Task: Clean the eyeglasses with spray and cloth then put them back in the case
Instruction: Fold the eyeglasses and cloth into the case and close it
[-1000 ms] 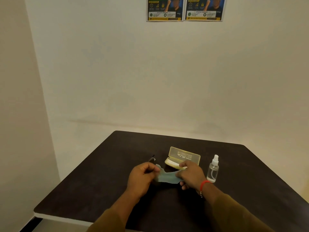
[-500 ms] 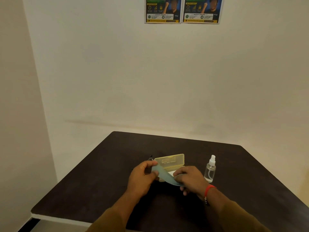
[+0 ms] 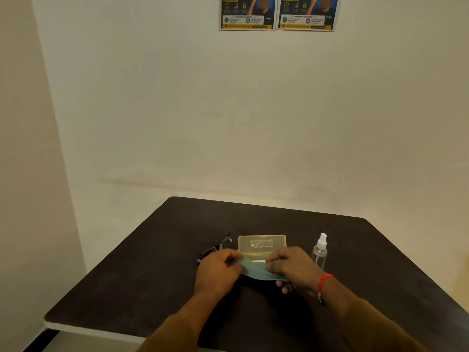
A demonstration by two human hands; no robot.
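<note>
A pale green cleaning cloth is stretched between my two hands just above the dark table. My left hand pinches its left end and my right hand pinches its right end. Behind them the yellowish eyeglass case stands open, lid upright. Dark-framed eyeglasses lie on the table left of the case, partly hidden by my left hand. A clear spray bottle with a white nozzle stands right of the case.
The table sits in a corner between pale walls. Its front edge runs near my forearms. Two posters hang high on the back wall.
The case lid now faces me squarely. The cloth has shifted lower and flatter between my hands. The eyeglasses show more to the left of my left hand.
</note>
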